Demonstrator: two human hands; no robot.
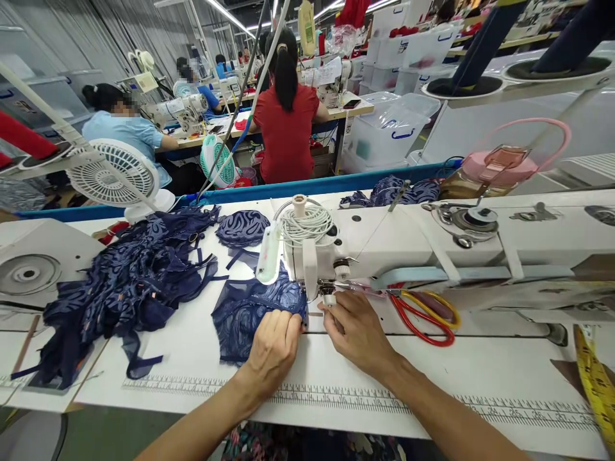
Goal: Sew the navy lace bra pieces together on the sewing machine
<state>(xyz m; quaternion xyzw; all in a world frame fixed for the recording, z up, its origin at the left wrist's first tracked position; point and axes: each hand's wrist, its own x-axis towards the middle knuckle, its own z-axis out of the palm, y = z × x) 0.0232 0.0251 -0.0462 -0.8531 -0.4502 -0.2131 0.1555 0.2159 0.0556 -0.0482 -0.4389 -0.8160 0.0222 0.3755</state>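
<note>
A navy lace fabric piece (245, 314) lies on the white table, its right edge beside the needle area of the sewing machine (375, 243). My left hand (273, 346) presses on that piece's lower right corner, fingers curled and pinched at its edge. Just right of the needle is my right hand (355, 330), its fingers bent and thumb and forefinger near the presser foot; whether anything is between them is hidden. A navy lace cup (243, 227) rests behind the fabric piece.
A heap of navy lace garments (139, 275) lies at the left. Red- and yellow-handled scissors (425, 317) sit right of my right hand. A ruler strip (350, 398) runs along the front edge; a yellow tape measure (593, 378) hangs at right. Several co-workers sit beyond.
</note>
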